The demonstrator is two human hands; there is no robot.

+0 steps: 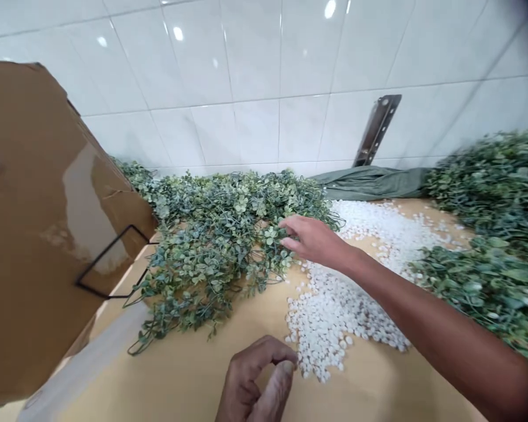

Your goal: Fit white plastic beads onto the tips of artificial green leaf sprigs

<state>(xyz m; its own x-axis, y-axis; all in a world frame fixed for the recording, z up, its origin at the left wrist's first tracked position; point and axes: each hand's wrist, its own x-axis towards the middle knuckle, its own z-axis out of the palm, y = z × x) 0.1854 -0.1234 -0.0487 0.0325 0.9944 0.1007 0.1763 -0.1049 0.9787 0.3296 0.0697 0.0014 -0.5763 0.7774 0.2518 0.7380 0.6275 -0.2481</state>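
Observation:
My right hand (310,239) reaches forward from the right. Its fingers are stretched out and touch the right edge of a pile of artificial green leafy sprigs (211,246) on the tan table (193,375). Nothing is gripped in it. My left hand (255,384) is low at the front centre, thumb and forefinger pinched together. What they hold, if anything, is too small to see. It sits just left of a spread of small white plastic pieces (347,310) that runs under my right forearm.
A large brown cardboard box (35,234) stands at the left, with a black wire loop (110,264) beside it. A second heap of green sprigs (497,246) lies at the right. A grey-green cloth (369,181) and a metal bracket (376,129) are by the white tiled wall.

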